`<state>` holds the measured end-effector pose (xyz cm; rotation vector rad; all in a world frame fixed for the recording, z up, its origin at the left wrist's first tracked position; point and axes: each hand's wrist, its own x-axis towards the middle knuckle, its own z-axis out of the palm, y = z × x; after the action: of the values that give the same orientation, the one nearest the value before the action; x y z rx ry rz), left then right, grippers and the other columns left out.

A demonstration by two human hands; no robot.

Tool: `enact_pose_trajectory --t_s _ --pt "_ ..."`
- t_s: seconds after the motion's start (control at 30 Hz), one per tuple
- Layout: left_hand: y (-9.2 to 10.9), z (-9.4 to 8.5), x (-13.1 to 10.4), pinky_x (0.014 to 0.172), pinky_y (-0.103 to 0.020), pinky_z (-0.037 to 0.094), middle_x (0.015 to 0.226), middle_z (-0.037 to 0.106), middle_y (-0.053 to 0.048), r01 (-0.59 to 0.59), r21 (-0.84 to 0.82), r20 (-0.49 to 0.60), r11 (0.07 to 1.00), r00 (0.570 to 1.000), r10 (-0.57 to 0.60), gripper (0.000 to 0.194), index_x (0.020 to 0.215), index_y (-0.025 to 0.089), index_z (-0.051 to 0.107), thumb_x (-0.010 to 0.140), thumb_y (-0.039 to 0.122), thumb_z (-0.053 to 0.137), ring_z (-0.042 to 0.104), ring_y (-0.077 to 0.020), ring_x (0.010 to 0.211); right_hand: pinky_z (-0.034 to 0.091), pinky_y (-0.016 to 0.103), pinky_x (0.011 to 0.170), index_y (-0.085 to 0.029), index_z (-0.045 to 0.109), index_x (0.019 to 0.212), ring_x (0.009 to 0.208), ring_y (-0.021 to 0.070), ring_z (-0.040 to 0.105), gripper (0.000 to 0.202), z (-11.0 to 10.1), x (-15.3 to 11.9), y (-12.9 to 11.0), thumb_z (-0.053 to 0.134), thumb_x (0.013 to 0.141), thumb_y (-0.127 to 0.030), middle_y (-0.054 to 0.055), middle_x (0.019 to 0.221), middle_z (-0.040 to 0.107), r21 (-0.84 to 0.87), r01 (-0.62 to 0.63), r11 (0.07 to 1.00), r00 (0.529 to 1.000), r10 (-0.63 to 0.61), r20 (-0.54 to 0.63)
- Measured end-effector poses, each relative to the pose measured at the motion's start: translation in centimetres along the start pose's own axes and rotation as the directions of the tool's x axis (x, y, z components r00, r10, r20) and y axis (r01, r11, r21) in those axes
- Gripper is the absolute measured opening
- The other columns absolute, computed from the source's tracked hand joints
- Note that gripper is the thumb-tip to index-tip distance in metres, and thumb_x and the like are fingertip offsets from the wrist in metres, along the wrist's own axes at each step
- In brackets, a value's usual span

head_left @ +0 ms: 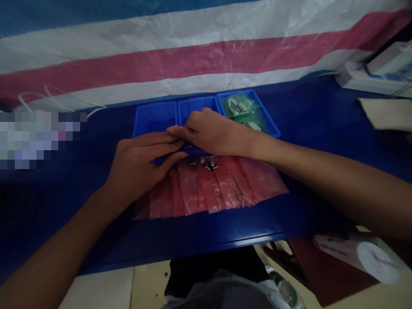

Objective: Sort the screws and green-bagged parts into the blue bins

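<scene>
My left hand point(141, 161) reaches in over the near edge of the blue trays, fingers stretched out and thumb apart from them. My right hand point(214, 131) is over the middle blue tray point(198, 104), its fingers curled and closed. The fingertips of both hands meet; whatever the right fingers hold is hidden. Below them, several small metal screws point(210, 166) lie on a row of overlapping red plastic bags point(222, 193). A green plastic bag point(246, 107) with metal and white parts lies in the right blue tray point(273, 128).
The left blue tray point(154, 116) stands beside the middle one on the dark blue table point(106, 244). A white power strip point(357, 77) sits at the back right, near a beige flat piece point(386, 112). A striped sheet point(193, 56) hangs behind. White cable point(53, 96) lies at left.
</scene>
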<state>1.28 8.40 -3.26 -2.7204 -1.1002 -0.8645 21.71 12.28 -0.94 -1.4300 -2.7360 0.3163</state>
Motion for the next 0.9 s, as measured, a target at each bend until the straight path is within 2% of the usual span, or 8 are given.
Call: enact_pose_trajectory --t_s 0.17,0.27,0.4,0.47,0.57,0.63,0.73,0.9 --pt "0.1 -0.1 0.0 0.1 -0.037 0.071 0.122 0.08 0.008 -0.035 0.002 -0.007 0.999 0.999 0.035 0.019 0.108 0.031 0.077 0.109 0.042 0.061 0.08 -0.0188 0.109 0.044 0.028 0.065 -0.014 0.078 0.109 0.075 0.0174 0.068 0.058 -1.2 -0.2 -0.2 0.031 0.116 -0.048 0.008 0.085 0.077 0.217 -0.152 0.964 0.981 0.174 -0.082" --pt "-0.1 0.0 0.0 0.103 -0.036 0.069 0.124 0.079 0.006 -0.062 0.004 -0.01 0.998 0.998 0.062 0.018 0.111 0.028 0.077 0.109 0.038 0.062 0.079 -0.0189 0.113 0.042 0.029 0.06 -0.017 0.077 0.091 0.061 0.0143 0.058 0.061 -2.4 -0.9 -0.4 0.031 0.116 -0.047 0.003 0.069 0.071 0.31 -0.168 0.936 0.972 0.209 -0.105" --pt "-0.6 0.4 0.1 0.095 -0.031 0.07 0.114 0.083 -0.001 -0.172 0.034 -0.098 0.985 0.98 0.174 0.016 0.104 0.022 0.079 0.105 0.034 0.07 0.082 -0.0197 0.103 0.037 0.03 0.061 -0.017 0.071 0.072 0.056 0.0106 0.05 0.063 -3.3 -1.9 -1.0 0.034 0.116 -0.042 -0.001 0.06 0.06 0.196 0.048 0.979 0.982 -0.01 -0.188" --pt "-0.9 0.5 0.2 0.088 -0.028 0.07 0.109 0.084 -0.004 -0.221 0.025 -0.137 0.975 0.965 0.222 0.021 0.1 0.019 0.08 0.107 0.033 0.067 0.082 -0.0207 0.099 0.04 0.03 0.07 -0.016 0.074 0.079 0.067 0.011 0.058 0.058 -3.1 -2.3 -1.5 0.037 0.117 -0.041 0.0 0.07 0.067 0.097 0.202 0.975 0.972 -0.188 -0.141" --pt "-1.1 0.3 0.2 0.089 -0.028 0.069 0.112 0.083 -0.006 -0.249 -0.013 -0.119 0.969 0.962 0.245 0.031 0.099 0.017 0.08 0.111 0.032 0.056 0.081 -0.0222 0.106 0.044 0.033 0.079 -0.016 0.077 0.102 0.091 0.0193 0.069 0.051 -2.5 -2.6 -2.4 0.035 0.117 -0.039 0.007 0.095 0.077 -0.085 0.399 0.913 0.916 -0.4 0.003" --pt "-1.1 0.1 0.1 0.094 -0.028 0.068 0.117 0.082 -0.008 -0.248 -0.029 -0.1 0.968 0.965 0.244 0.029 0.1 0.016 0.08 0.11 0.029 0.056 0.08 -0.0223 0.11 0.044 0.034 0.073 -0.016 0.078 0.106 0.094 0.0241 0.07 0.041 -2.2 -2.7 -3.0 0.04 0.116 -0.029 0.01 0.099 0.078 -0.18 0.426 0.886 0.905 -0.418 0.086" --pt "-1.0 -0.2 0.0 0.099 -0.032 0.068 0.125 0.079 -0.009 -0.217 -0.06 -0.07 0.974 0.975 0.213 0.019 0.107 0.017 0.079 0.107 0.021 0.06 0.079 -0.0221 0.113 0.04 0.033 0.069 -0.017 0.08 0.103 0.089 0.0243 0.071 0.036 -2.1 -3.1 -3.7 0.045 0.109 -0.009 0.009 0.088 0.077 -0.241 0.427 0.872 0.903 -0.397 0.166" --pt "-0.7 -0.2 0.2 0.099 -0.032 0.068 0.124 0.079 -0.01 -0.216 -0.072 -0.065 0.974 0.975 0.212 0.022 0.105 0.017 0.08 0.108 0.022 0.058 0.078 -0.0225 0.113 0.041 0.035 0.076 -0.017 0.08 0.105 0.092 0.024 0.07 0.035 -2.0 -3.3 -3.4 0.047 0.108 -0.008 0.009 0.086 0.076 -0.219 0.448 0.867 0.894 -0.43 0.127"
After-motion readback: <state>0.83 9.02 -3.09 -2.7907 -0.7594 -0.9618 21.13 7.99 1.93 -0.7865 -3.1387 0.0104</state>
